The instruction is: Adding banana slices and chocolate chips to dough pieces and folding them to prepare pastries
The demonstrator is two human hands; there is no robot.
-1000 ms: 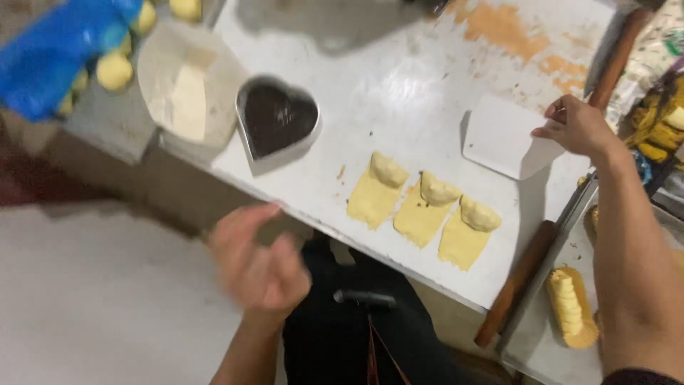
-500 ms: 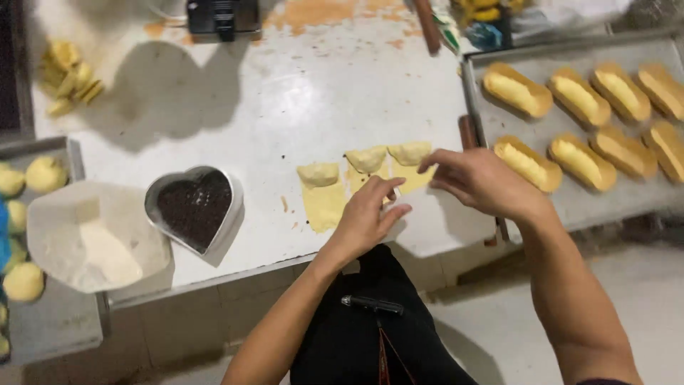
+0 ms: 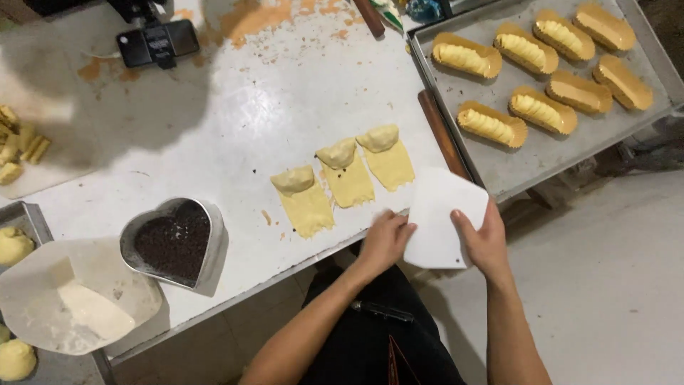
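The person holds a flat white plastic dough scraper (image 3: 440, 219) at the near edge of the white, flour-dusted work table (image 3: 271, 107), just right of three thin yellow dough rectangles (image 3: 343, 178), each topped at its far end with a pale lump of filling. The right hand (image 3: 488, 242) grips the scraper's right edge, thumb on top and fingers underneath, while the left hand (image 3: 385, 239) rests loosely curled against its left edge, fingertips touching the table rim. Judging by this, the step in hand is readying the scraper beside the dough; the next move likely calls for sliding its edge flat under or against the nearest strip without tearing it. Both forearms reach up from below, converging on the scraper, wrists nearly straight.
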